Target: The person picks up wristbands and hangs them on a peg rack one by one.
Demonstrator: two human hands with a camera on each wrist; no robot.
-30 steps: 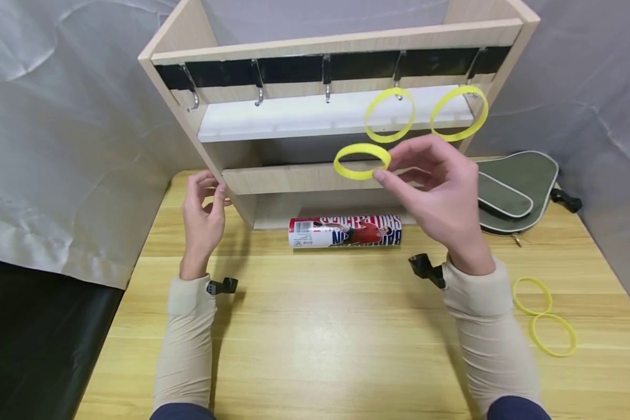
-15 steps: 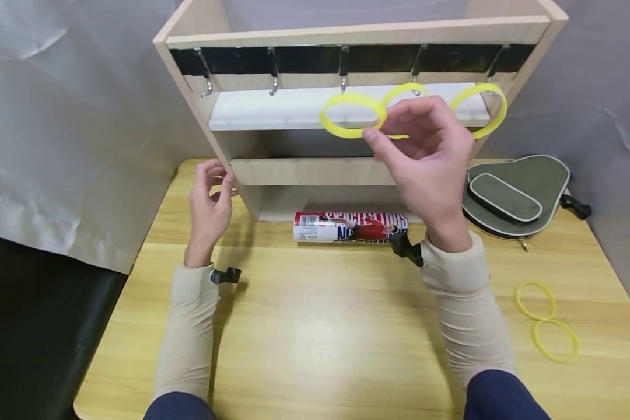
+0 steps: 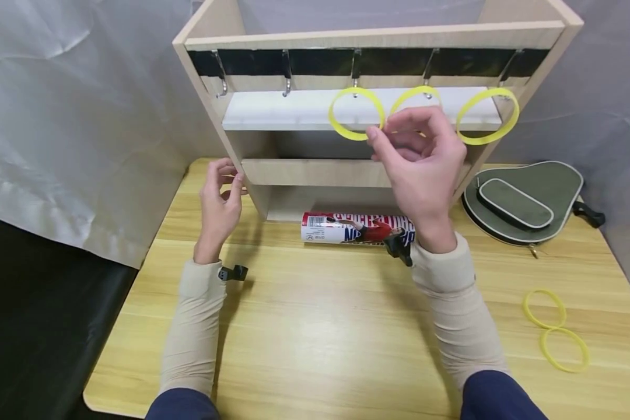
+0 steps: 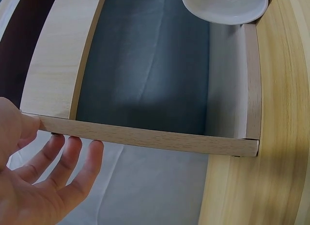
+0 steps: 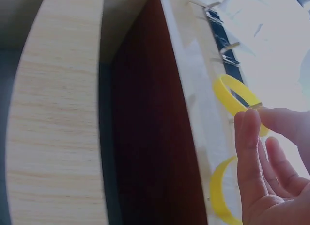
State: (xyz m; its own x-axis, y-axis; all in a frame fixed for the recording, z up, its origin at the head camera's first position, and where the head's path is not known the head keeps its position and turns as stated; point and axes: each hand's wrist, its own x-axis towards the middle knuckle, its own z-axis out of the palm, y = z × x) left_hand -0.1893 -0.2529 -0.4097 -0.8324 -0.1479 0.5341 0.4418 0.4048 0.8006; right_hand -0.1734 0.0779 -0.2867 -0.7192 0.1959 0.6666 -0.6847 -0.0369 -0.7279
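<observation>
My right hand (image 3: 425,154) pinches a yellow ring (image 3: 353,138) between thumb and fingers. The ring stands at the middle metal hook (image 3: 356,65) of a wooden shelf unit (image 3: 315,173); in the right wrist view a hook tip shows at the ring (image 5: 224,95) beside the thumb. Two more yellow rings hang to the right: one ring (image 3: 405,94) partly behind my right hand, and another ring (image 3: 480,140) on the far-right hook. My left hand (image 3: 221,201) grips the unit's left side panel (image 4: 155,140), thumb on one face and fingers on the other.
Two yellow rings (image 3: 563,329) lie on the wooden table (image 3: 315,326) at the right. A green paddle case (image 3: 535,192) lies beside the unit. A printed tube (image 3: 341,228) lies before its lowest shelf. Bare hooks (image 3: 286,87) hang at the left.
My right hand has raised the ring from below the white shelf to the middle hook, and the ring has turned more upright. My left hand has stayed on the panel. The head view has shifted.
</observation>
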